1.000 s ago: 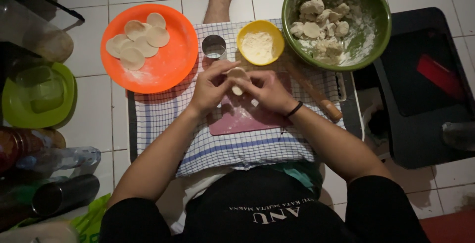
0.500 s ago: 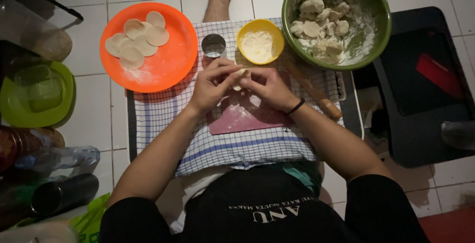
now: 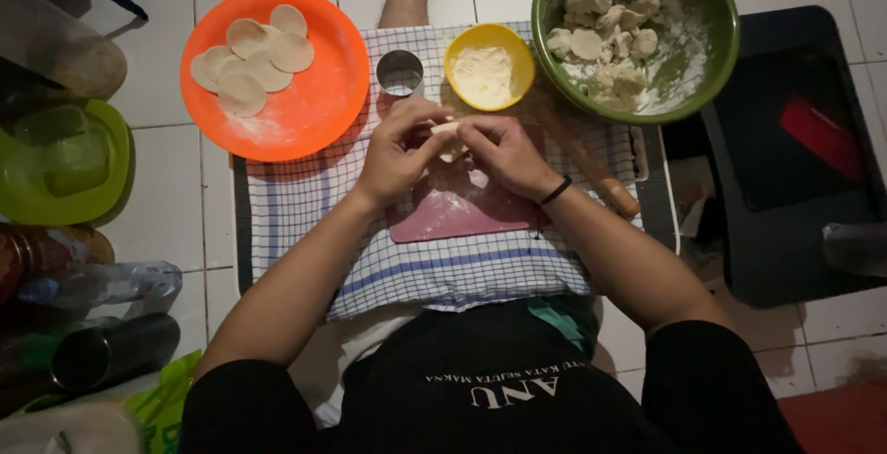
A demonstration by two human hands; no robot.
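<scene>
both hands meet over the far edge of the pink board (image 3: 457, 214), which lies mid-cloth (image 3: 443, 269). the left hand (image 3: 395, 151) and right hand (image 3: 506, 151) have their fingertips closed on one small dough piece (image 3: 450, 140), held just above the board. done so far, as it looks: about five flat rounds (image 3: 254, 57) lie on the orange plate (image 3: 305, 112) at the cloth's far left corner. left: a heap of lumps (image 3: 605, 43) in the green bowl (image 3: 711, 11) at the far right corner. a steel cutter (image 3: 399, 73) and yellow flour bowl (image 3: 488, 68) stand along the far edge, a rolling pin (image 3: 601, 177) by the right edge.
</scene>
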